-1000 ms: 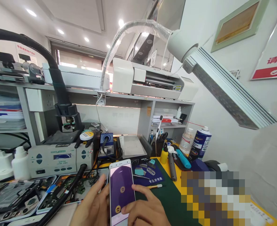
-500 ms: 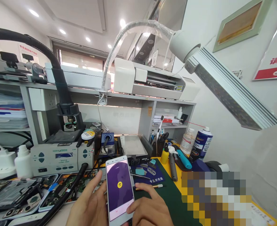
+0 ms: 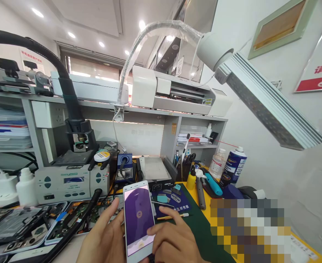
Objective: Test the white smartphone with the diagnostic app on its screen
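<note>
Blue spray can (image 3: 233,166) standing at three o'clock of yellow bottle (image 3: 190,179), grey rework station (image 3: 72,182) sitting at nine o'clock, lamp bar (image 3: 265,102) hanging overhead.

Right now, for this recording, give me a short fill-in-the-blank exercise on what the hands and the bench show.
1. The left hand holds a white phone whose lit screen is mostly ____ in colour.
2. The right hand touches the phone's screen with its ____.
3. Right of the phone, the bench is covered by a dark ____ mat.
4. The blue spray can near the wall stands ____.

Missing words: purple; thumb; green; upright
</note>
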`<control>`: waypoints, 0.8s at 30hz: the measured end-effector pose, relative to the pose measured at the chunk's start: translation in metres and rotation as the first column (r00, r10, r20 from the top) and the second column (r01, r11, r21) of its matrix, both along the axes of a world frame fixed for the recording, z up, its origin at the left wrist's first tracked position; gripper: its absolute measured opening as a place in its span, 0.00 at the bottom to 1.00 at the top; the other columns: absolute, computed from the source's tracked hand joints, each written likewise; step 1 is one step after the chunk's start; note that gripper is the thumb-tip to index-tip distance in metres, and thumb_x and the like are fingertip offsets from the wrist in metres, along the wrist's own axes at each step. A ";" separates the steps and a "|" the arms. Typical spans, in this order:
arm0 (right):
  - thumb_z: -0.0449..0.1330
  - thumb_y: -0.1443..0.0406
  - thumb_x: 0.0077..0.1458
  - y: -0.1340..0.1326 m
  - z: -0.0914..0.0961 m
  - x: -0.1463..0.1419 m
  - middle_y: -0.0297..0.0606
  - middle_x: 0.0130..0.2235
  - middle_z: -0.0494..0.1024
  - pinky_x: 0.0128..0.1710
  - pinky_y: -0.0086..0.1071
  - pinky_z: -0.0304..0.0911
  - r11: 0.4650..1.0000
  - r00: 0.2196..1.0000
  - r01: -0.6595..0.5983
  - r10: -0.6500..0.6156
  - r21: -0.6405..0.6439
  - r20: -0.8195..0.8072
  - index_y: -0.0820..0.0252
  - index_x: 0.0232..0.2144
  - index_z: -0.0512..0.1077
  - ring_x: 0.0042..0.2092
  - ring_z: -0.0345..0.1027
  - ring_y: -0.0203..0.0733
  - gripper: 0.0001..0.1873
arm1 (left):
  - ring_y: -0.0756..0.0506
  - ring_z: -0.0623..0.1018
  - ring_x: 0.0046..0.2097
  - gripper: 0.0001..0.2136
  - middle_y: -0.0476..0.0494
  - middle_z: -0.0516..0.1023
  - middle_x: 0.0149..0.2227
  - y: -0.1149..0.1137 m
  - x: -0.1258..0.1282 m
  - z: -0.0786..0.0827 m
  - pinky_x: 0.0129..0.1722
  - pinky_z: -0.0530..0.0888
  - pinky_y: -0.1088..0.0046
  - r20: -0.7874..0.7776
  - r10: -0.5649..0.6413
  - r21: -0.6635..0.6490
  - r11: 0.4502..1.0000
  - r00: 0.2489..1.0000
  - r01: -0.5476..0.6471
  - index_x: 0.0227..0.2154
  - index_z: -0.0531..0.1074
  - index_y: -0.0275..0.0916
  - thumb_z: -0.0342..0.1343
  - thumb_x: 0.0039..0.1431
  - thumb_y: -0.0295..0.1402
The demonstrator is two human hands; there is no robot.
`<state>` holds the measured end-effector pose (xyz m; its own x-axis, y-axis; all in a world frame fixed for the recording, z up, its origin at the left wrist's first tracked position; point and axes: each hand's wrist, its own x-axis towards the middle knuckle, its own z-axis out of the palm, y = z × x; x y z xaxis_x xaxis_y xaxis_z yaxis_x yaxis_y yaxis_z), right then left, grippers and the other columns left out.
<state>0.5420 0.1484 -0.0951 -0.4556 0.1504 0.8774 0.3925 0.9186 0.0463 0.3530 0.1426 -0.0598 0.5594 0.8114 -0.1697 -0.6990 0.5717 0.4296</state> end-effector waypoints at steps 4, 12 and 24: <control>0.51 0.67 0.61 0.000 0.006 0.006 0.32 0.27 0.75 0.61 0.44 0.63 0.999 0.999 0.044 -0.044 -0.006 0.007 0.58 0.28 0.65 0.36 0.78 0.36 0.09 | 0.33 0.81 0.49 0.34 0.35 0.83 0.48 -0.004 -0.001 0.007 0.47 0.73 0.56 -0.080 0.042 0.028 0.999 0.996 -0.040 0.69 0.53 0.41 0.52 0.65 0.47; 0.53 0.68 0.59 -0.001 0.006 0.005 0.31 0.26 0.76 0.59 0.45 0.66 1.000 0.999 0.029 -0.029 -0.001 -0.015 0.57 0.27 0.65 0.34 0.78 0.37 0.08 | 0.35 0.82 0.43 0.32 0.33 0.82 0.45 -0.004 -0.002 0.006 0.29 0.72 0.66 -0.109 0.016 0.079 0.997 0.994 -0.007 0.66 0.58 0.37 0.51 0.65 0.49; 0.48 0.70 0.70 -0.002 0.005 0.000 0.31 0.28 0.80 0.64 0.33 0.62 0.984 0.987 -0.147 0.152 -0.104 0.048 0.59 0.27 0.68 0.31 0.78 0.28 0.18 | 0.36 0.81 0.43 0.33 0.39 0.82 0.47 -0.002 0.001 0.003 0.31 0.70 0.66 -0.014 -0.002 0.022 1.000 1.000 0.002 0.68 0.54 0.48 0.54 0.63 0.50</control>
<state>0.5422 0.1461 -0.0905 -0.5274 0.1622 0.8340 0.2497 0.9679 -0.0304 0.3538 0.1402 -0.0568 0.5585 0.8140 -0.1596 -0.6918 0.5633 0.4519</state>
